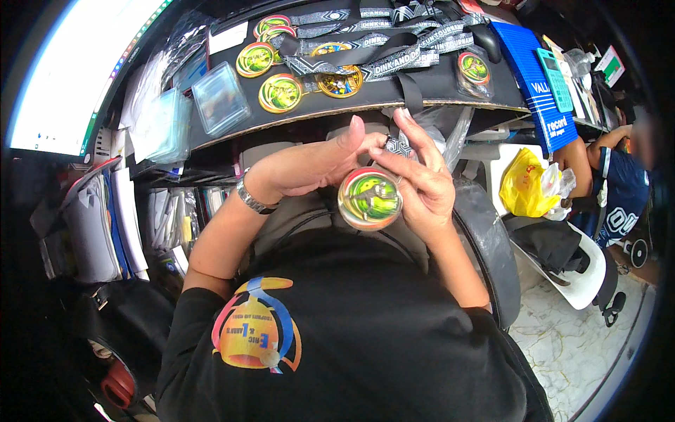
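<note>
A round gold-rimmed medal (369, 199) with a green and yellow face and a red band hangs in front of my chest. My right hand (424, 184) grips it by its patterned black-and-white ribbon (399, 146), the fingers folded close above the disc. From the other side my left hand (313, 163) reaches across, thumb raised and apart, fingers stretched toward the ribbon. Its fingertips meet the ribbon and are partly hidden there. A metal watch (254, 195) circles my left wrist.
Several medals (280, 93) with ribbons lie on the black desk (246, 131) ahead. Clear plastic cases (219, 98) sit at its left, below a bright screen (70, 63). A wrapped medal (473, 69), blue record book (538, 88) and calculator (555, 79) lie right. Another person (622, 186) is beyond a white chair (587, 274).
</note>
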Motion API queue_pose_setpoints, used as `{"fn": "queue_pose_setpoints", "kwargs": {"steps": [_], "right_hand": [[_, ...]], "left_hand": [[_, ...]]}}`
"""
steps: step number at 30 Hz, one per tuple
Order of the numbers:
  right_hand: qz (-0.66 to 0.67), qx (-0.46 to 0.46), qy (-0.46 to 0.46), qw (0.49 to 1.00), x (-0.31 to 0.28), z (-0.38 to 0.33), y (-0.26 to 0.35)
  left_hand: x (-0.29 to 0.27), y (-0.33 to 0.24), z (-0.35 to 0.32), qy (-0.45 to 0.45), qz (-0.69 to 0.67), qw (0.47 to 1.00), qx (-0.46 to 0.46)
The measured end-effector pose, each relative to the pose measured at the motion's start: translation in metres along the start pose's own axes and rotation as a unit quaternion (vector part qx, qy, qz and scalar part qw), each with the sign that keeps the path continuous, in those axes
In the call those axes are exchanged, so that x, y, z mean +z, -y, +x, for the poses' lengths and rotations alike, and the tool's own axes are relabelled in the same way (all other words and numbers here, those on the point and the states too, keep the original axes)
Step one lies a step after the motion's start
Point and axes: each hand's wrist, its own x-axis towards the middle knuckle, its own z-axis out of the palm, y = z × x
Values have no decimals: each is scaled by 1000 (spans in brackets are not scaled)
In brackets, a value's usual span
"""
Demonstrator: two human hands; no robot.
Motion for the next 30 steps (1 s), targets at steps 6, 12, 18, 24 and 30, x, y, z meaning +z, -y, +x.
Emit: {"fn": "queue_pose_setpoints", "kwargs": {"steps": [6,12,18,24,30], "right_hand": [[5,48,-61,997,7,-3,5],[127,241,-147,951,17,-18,29],[259,313,-69,911,8,-3,28],[367,372,-67,850,8,10,26],[344,373,4,862,8,25,25]], "left_hand": [[7,-4,-6,-52,45,998,-6],[16,-1,-7,-40,-147,984,91],[19,-3,-12,-101,-117,984,91],[18,-9,-20,-80,1,990,118],[11,0,-23,-60,-43,985,155]]}}
